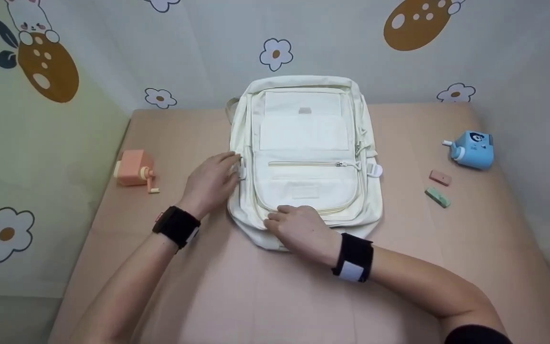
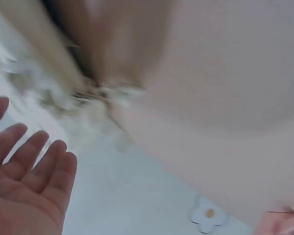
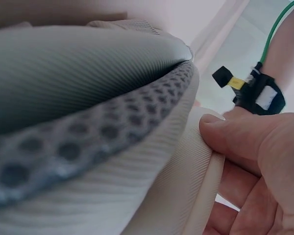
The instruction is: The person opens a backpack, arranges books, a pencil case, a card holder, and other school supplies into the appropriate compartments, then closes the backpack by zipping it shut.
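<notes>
A cream backpack (image 1: 303, 134) lies on the table with its front pocket and zipper facing up. My left hand (image 1: 210, 184) is at its left side, beside a white side buckle (image 1: 242, 168). In the left wrist view the fingers of that hand (image 2: 32, 181) are extended and loosely spread, with nothing between them. At the bag's lower left, my right hand (image 1: 303, 234) pinches the edge of the backpack (image 3: 196, 171) between thumb and fingers, as the right wrist view shows. Dark dotted mesh (image 3: 108, 132) runs along the bag there.
A pink hand-crank pencil sharpener (image 1: 134, 168) stands on the left of the table (image 1: 275, 296). On the right are a blue crank sharpener (image 1: 476, 150) and two small blocks, one pink (image 1: 440, 177), one green (image 1: 437, 197). A flower-printed curtain (image 1: 208, 52) hangs behind.
</notes>
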`<action>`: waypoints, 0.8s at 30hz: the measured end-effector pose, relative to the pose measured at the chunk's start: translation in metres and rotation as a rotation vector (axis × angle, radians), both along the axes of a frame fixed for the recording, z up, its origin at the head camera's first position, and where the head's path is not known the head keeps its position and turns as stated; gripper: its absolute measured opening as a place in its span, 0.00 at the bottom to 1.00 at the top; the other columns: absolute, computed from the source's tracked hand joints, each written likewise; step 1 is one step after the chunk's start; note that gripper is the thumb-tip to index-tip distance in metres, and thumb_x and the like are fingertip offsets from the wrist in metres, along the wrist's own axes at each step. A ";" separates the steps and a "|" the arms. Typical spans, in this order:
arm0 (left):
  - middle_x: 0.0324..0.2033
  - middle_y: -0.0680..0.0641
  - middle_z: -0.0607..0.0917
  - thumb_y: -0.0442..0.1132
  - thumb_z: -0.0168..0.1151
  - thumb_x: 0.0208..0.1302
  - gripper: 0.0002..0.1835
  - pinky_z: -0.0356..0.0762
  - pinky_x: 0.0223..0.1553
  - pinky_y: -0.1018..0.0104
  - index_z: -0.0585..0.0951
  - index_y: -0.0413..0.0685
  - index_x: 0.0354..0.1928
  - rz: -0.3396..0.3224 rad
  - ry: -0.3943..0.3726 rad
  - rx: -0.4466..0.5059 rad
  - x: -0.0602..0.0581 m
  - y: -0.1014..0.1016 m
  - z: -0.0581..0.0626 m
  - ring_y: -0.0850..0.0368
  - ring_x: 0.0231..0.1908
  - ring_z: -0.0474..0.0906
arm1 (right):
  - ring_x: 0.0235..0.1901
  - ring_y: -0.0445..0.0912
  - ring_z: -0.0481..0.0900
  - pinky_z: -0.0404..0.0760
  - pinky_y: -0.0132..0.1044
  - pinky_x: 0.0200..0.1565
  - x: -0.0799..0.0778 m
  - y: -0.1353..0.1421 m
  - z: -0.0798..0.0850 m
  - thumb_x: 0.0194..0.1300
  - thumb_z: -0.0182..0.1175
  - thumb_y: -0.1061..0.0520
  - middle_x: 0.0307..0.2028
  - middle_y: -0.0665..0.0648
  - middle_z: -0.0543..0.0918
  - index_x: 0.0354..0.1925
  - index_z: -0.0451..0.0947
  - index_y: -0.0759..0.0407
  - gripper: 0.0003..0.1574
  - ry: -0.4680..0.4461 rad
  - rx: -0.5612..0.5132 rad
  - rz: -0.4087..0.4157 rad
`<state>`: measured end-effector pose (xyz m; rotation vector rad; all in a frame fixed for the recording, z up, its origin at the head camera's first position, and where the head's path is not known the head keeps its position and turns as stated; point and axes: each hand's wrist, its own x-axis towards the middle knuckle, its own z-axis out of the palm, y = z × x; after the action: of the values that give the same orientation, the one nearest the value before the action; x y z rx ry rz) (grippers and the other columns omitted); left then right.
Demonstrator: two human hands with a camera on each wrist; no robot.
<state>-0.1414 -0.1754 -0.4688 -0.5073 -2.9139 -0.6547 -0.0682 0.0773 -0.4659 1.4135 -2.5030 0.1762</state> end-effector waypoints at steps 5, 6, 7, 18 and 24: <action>0.74 0.42 0.67 0.46 0.62 0.73 0.32 0.59 0.72 0.44 0.69 0.45 0.74 -0.239 -0.103 -0.062 0.013 0.030 0.010 0.43 0.74 0.60 | 0.44 0.48 0.85 0.84 0.39 0.32 0.000 0.006 0.001 0.65 0.64 0.60 0.41 0.50 0.87 0.40 0.84 0.53 0.06 -0.026 -0.008 0.020; 0.76 0.42 0.64 0.48 0.62 0.73 0.33 0.57 0.72 0.43 0.68 0.46 0.75 -0.272 -0.125 -0.078 0.014 0.034 0.009 0.43 0.76 0.56 | 0.47 0.49 0.85 0.85 0.40 0.36 0.001 0.008 0.001 0.66 0.65 0.59 0.44 0.51 0.88 0.43 0.85 0.53 0.08 -0.039 -0.012 0.030; 0.77 0.43 0.61 0.49 0.61 0.73 0.34 0.55 0.73 0.44 0.67 0.46 0.76 -0.295 -0.144 -0.089 0.016 0.037 0.009 0.44 0.77 0.54 | 0.51 0.50 0.84 0.85 0.41 0.42 0.001 0.012 0.001 0.67 0.64 0.58 0.48 0.52 0.88 0.46 0.85 0.54 0.10 -0.056 -0.017 0.039; 0.80 0.46 0.51 0.53 0.61 0.73 0.40 0.45 0.76 0.51 0.59 0.49 0.79 -0.349 -0.210 -0.093 0.022 0.037 -0.003 0.49 0.79 0.40 | 0.61 0.55 0.80 0.76 0.50 0.62 -0.012 0.091 0.009 0.72 0.63 0.53 0.56 0.60 0.85 0.55 0.85 0.60 0.18 -0.209 -0.255 -0.145; 0.80 0.47 0.49 0.53 0.59 0.74 0.40 0.44 0.77 0.53 0.57 0.50 0.80 -0.346 -0.225 -0.095 0.023 0.037 -0.005 0.49 0.79 0.38 | 0.71 0.63 0.65 0.61 0.58 0.71 -0.032 0.148 0.000 0.72 0.63 0.49 0.69 0.69 0.70 0.68 0.71 0.69 0.36 -0.395 -0.181 -0.433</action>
<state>-0.1185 -0.1386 -0.4739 -1.0284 -3.1071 -0.6499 -0.0999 0.2258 -0.4660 0.7999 -2.9450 0.6270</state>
